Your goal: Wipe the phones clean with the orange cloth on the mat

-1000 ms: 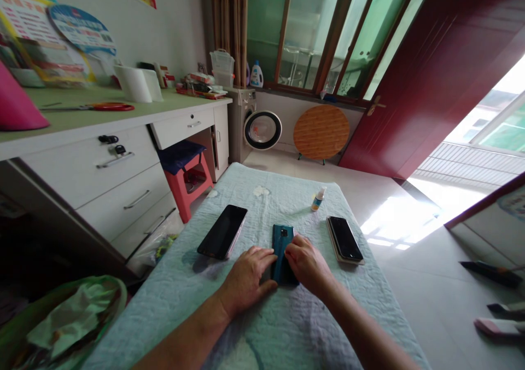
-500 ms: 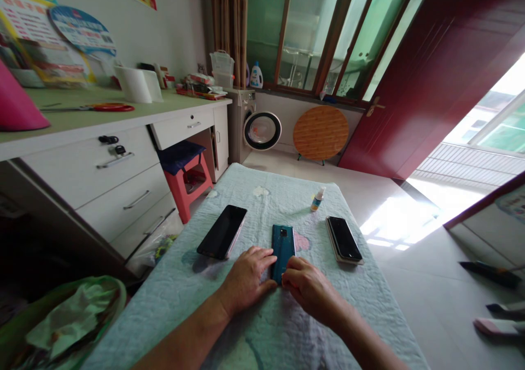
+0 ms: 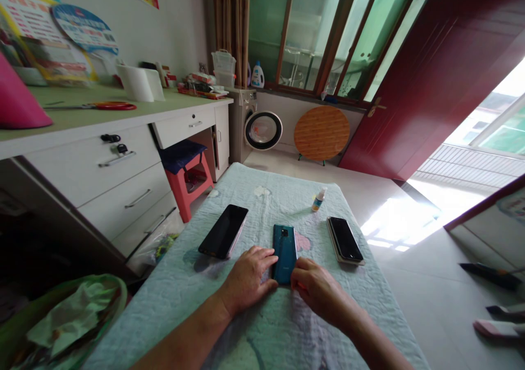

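A blue-green smartphone [image 3: 284, 255] lies back side up on the quilted cover, its camera block toward the far end. My left hand [image 3: 250, 274] rests along its left edge, fingers stretched out, fingertips touching the side and thumb by the lower corner. Curled closed, my right hand [image 3: 311, 282] is at the phone's lower right edge. A bit of orange shows under its fingers, but what they hold is too hidden to name. Farther left lies a larger black-screened phone [image 3: 225, 231]; on the right is another phone [image 3: 345, 238] on a pale case or box.
A small spray bottle [image 3: 319, 199] stands near the far right of the quilt-covered surface [image 3: 283, 189]. Left are a white desk [image 3: 118, 178], a red stool [image 3: 188, 184] and a green-rimmed bin [image 3: 121, 293]. Beyond are an open-doored washing machine [image 3: 241, 107] and a round wooden tabletop [image 3: 322, 133].
My right hand has slid slightly right, from over the phone's lower back to its right edge, uncovering more of the back. My left hand keeps its place against the phone.
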`<move>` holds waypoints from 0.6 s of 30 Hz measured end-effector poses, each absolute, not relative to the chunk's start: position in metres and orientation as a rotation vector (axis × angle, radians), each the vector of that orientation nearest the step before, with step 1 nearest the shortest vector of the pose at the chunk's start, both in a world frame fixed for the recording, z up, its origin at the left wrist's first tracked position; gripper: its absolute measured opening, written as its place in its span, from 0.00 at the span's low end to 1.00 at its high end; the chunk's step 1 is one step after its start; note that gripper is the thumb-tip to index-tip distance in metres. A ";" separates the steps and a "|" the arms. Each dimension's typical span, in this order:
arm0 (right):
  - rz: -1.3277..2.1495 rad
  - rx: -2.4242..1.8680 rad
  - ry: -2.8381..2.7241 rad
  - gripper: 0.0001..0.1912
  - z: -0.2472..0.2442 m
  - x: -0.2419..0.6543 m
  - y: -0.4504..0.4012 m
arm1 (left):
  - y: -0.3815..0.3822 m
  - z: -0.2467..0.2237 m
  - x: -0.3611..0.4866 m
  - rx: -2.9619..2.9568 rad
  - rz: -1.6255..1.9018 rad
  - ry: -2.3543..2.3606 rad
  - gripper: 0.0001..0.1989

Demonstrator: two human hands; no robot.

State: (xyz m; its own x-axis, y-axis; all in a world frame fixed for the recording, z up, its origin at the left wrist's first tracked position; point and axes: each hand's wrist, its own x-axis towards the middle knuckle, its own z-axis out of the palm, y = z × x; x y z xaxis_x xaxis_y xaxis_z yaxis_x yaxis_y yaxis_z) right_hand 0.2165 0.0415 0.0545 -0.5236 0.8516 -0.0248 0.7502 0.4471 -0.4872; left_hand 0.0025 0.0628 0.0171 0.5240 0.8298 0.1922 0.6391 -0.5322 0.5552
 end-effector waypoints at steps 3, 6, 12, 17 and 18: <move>0.630 -1.407 -2.500 0.10 0.052 0.209 0.044 | 0.063 0.017 0.002 2.352 0.615 1.199 0.24; 0.571 -1.384 -2.536 0.08 0.048 0.197 0.048 | 0.064 0.017 0.002 2.366 0.641 1.168 0.24; 0.484 -1.352 -2.586 0.06 0.043 0.179 0.053 | 0.065 0.019 0.003 2.343 0.653 1.138 0.24; 0.483 -1.317 -2.604 0.05 0.042 0.172 0.055 | 0.065 0.020 0.003 2.320 0.633 1.137 0.27; 0.484 -1.315 -2.600 0.05 0.041 0.171 0.055 | 0.065 0.020 0.002 2.318 0.632 1.138 0.26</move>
State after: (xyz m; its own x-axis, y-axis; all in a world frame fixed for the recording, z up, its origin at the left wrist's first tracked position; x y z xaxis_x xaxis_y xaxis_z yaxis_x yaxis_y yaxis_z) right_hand 0.1714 0.0553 0.0415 -0.5895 0.8075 0.0201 0.7461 0.5538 -0.3695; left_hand 0.0025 0.0647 0.0198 0.5477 0.8143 0.1922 0.5935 -0.5400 0.5967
